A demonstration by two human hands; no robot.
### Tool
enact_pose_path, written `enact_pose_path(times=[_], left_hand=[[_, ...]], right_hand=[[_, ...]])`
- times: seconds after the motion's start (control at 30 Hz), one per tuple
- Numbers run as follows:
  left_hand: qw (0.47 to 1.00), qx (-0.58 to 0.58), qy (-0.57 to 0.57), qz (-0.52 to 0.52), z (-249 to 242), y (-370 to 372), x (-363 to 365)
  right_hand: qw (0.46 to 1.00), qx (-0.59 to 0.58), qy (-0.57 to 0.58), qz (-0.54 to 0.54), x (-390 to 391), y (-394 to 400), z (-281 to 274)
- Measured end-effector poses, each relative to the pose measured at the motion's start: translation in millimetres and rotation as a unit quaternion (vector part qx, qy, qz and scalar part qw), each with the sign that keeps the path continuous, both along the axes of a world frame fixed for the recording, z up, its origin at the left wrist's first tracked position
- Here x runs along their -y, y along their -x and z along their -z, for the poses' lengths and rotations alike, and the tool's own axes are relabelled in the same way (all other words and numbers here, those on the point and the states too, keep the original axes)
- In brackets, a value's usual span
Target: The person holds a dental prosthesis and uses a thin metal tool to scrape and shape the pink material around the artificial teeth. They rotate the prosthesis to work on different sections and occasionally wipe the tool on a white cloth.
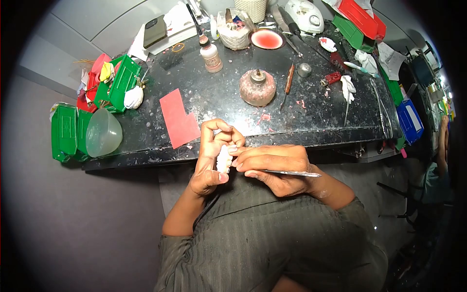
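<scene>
My left hand (210, 158) is closed around a small white dental model with a row of teeth (224, 159), just in front of the bench edge. My right hand (282, 165) grips a slim metal dental tool (302, 173), whose rear end sticks out to the right; the working tip is hidden by my fingers. Its fingertips touch the model's right side. Beyond my left hand lies a pink wax sheet (177, 119) with a notched corner. A round glass spirit lamp (258, 91) stands ahead, beside a wooden-handled wax knife (289, 82).
Green bins (71, 131) and a translucent bowl (104, 132) are at the left. Toward the back stand a dropper bottle (211, 57), a red-centred dish (267, 39) and a phone (155, 29). A red burner tool (331, 79) and tweezers (382, 109) lie right. Another person's arm (442, 141) shows far right.
</scene>
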State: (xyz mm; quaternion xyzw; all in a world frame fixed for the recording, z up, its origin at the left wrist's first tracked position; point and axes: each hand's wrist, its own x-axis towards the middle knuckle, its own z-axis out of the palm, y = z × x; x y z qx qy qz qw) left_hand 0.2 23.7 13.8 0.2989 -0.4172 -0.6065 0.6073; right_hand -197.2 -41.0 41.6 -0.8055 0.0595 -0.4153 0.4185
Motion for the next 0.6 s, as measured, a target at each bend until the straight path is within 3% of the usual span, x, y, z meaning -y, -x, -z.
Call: enact_pose_path(times=[0.37,0.43,0.53,0.6], left_hand=[[1.0,0.005,0.026,-0.017,2,1,1],[0.999,0.008,0.039,-0.033,9,-1,2],[0.919,0.261,0.226,-0.189,20,-5,10],[0.898,0.279,0.267,-0.209,24,-4,16]], right_hand=[[0.999,-0.016,-0.032,-0.007,12,7,-2],[0.997,0.028,-0.073,0.017,21,11,-1],[0.986,0.124,-0.06,0.098,32,16,10],[0.979,0.066,-0.132,0.137,28,30,8]])
